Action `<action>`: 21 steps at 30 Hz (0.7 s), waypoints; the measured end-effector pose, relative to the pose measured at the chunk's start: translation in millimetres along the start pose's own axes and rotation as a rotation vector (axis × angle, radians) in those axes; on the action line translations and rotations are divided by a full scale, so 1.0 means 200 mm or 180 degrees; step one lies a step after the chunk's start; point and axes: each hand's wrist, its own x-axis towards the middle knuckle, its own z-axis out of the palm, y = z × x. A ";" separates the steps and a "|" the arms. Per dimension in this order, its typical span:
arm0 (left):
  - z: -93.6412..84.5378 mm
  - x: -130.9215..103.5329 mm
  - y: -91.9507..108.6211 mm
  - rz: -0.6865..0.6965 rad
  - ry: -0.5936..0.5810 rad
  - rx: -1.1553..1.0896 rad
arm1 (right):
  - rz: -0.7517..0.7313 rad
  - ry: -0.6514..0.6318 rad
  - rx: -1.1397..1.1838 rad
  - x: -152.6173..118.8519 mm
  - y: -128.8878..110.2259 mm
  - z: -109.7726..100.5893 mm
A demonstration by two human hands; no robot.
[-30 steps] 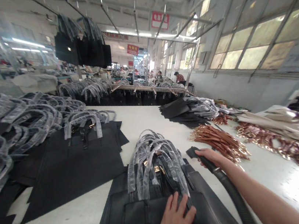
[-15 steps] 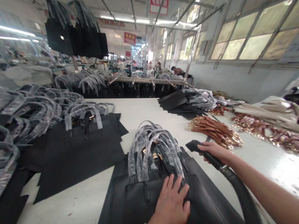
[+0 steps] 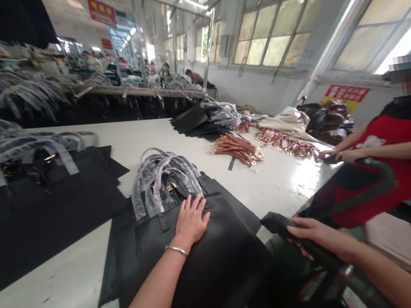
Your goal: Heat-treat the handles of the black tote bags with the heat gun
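Observation:
My left hand (image 3: 192,220), with a silver bangle at the wrist, lies flat with fingers spread on the top black handbag (image 3: 206,245) of a small stack. Plastic-wrapped handles (image 3: 155,174) and gold-coloured metal fittings (image 3: 171,185) stick up just beyond its fingertips. In my right hand (image 3: 316,233) is a black hose nozzle (image 3: 274,223) with a flat tip, its fingers wrapped round the grip. The nozzle points left, off the bag's right side near the table edge. A black hose (image 3: 361,285) trails from it towards the lower right.
Bundled brown straps (image 3: 235,149) and more straps with metal clips (image 3: 284,143) lie on the white table (image 3: 263,186). Other black bags (image 3: 46,217) are piled left, more (image 3: 193,120) at the far edge. A co-worker in a red apron (image 3: 393,158) stands right, holding a similar hose.
The view has swung right, bringing a co-worker into sight. My right hand has moved the nozzle down and nearer, to the table edge. The left hand stays on the bag.

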 end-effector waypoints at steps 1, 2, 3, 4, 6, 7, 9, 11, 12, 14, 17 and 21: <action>0.00 0.01 -0.01 -0.0007 -0.0005 0.0027 | 0.0027 0.0033 0.0087 -0.02 0.05 0.00; 0.00 0.02 -0.01 -0.0011 -0.0009 0.0053 | 0.0041 0.0058 0.0161 -0.03 0.10 0.00; 0.00 0.03 -0.02 -0.0010 -0.0012 0.0079 | 0.0041 0.0075 0.0211 -0.03 0.13 0.01; 0.00 0.03 -0.02 0.0004 -0.0016 0.0104 | 0.0029 0.0084 0.0233 -0.01 0.15 0.01; 0.00 0.03 -0.03 0.0035 -0.0017 0.0153 | 0.0003 0.0097 0.0245 0.06 0.15 0.03; 0.00 0.04 -0.03 0.0049 -0.0020 0.0177 | -0.0010 0.0107 0.0251 0.11 0.14 0.04; 0.00 0.04 -0.04 0.0051 -0.0025 0.0226 | -0.0074 0.0162 0.0269 0.21 0.10 0.07; 0.00 0.06 -0.04 0.0025 -0.0022 0.0275 | -0.0215 0.0303 0.0303 0.28 0.05 0.08; 0.00 0.07 -0.05 0.0015 -0.0021 0.0298 | -0.0298 0.0380 0.0327 0.30 0.03 0.09; 0.01 0.10 -0.06 -0.0006 -0.0006 0.0339 | -0.0436 0.0462 0.0372 0.29 0.00 0.10; 0.01 0.14 -0.08 -0.0012 0.0005 0.0364 | -0.0469 0.0338 0.0377 0.17 0.02 0.10; 0.02 0.19 -0.12 -0.0056 0.0003 0.0338 | -0.0213 -0.0044 0.0352 -0.01 0.09 0.14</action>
